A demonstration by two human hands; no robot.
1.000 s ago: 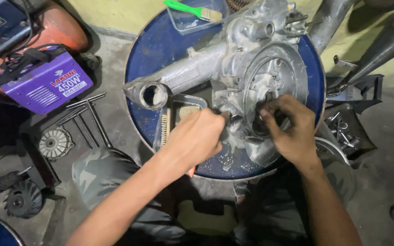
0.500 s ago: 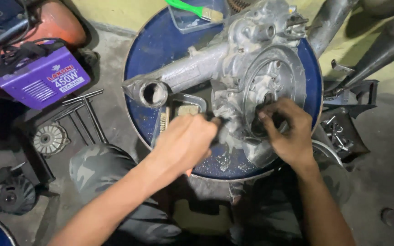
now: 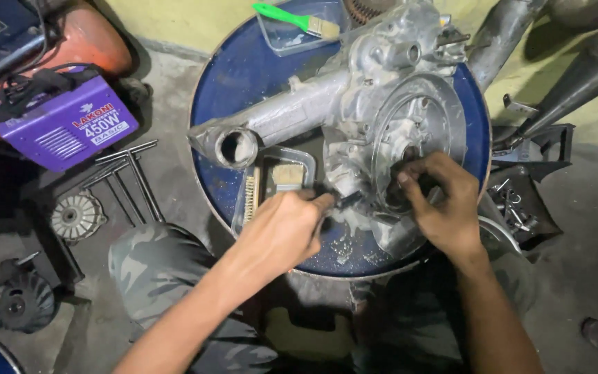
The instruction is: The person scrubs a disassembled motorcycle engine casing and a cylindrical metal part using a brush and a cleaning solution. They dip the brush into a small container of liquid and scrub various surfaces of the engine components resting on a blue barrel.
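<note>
A grey cast-aluminium engine casing (image 3: pixel 382 111) with a long tubular arm lies across the round blue drum top (image 3: pixel 243 69), the arm's open end pointing to 9 o'clock. The left hand (image 3: pixel 282 232) sits at the drum's 6 o'clock edge, fingers curled and pinching a small dark tool (image 3: pixel 344 201) whose tip touches the casing's lower edge. The right hand (image 3: pixel 444 204) rests at 4 o'clock on the casing's circular housing, fingers bent and pressed into the recess; what they grip, if anything, I cannot tell.

Just beside the left hand, at 7 o'clock on the drum, stands a clear plastic tray (image 3: pixel 271 183) holding a pale-bristled brush (image 3: pixel 286 176). At 12 o'clock a second clear tray (image 3: pixel 278 38) carries a green-handled paintbrush (image 3: pixel 299 19).

On the concrete floor at 9 o'clock from the drum sits a purple box-shaped welding machine (image 3: pixel 64 125), with long metal T-handle wrenches (image 3: pixel 129 176) and a round finned metal disc (image 3: pixel 76 217) nearby. The person's camouflage-patterned trousers (image 3: pixel 153 270) show below the drum.
</note>
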